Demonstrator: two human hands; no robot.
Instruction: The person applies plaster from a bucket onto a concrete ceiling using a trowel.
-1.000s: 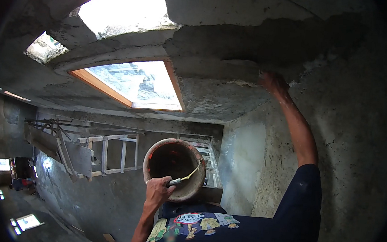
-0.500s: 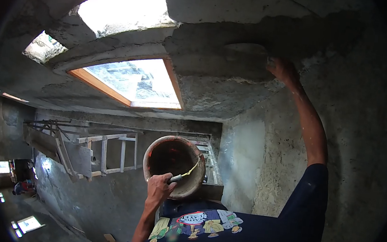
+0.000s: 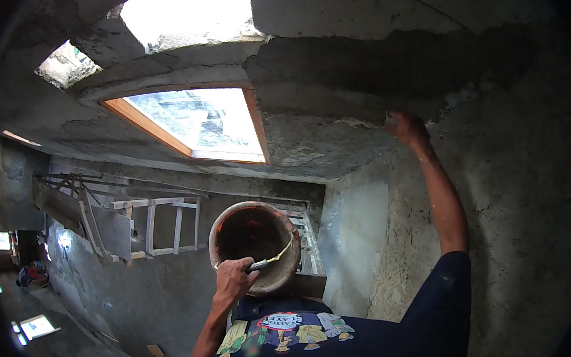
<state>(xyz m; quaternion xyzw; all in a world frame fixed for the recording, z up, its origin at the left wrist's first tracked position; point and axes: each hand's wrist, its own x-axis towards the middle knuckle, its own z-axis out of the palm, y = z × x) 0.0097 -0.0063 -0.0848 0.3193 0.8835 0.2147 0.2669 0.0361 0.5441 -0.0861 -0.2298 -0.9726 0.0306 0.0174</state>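
Note:
My left hand [image 3: 234,280] is closed round the grip of a bucket handle [image 3: 260,265]. Below it hangs the mortar-stained bucket [image 3: 276,282], its mouth facing me and its inside dark with some reddish patches. Up at the wall, my right hand [image 3: 410,129] is closed on a trowel, whose blade is hardly visible now against the dark surface. Close to that hand lies a broad band of darker, wet-looking plaster [image 3: 348,66], with a rough edge [image 3: 357,123] below it.
A wood-framed window [image 3: 186,120] and a bright opening [image 3: 191,13] pierce the wall to the left. Wooden scaffolding [image 3: 154,228] with a plank stands below. Another person [image 3: 28,274] is far off at lower left. A rough side wall [image 3: 516,230] rises at right.
My right hand has moved down the wall and slightly left, and the trowel blade's curved edge no longer shows. My left hand still holds the bucket in nearly the same place.

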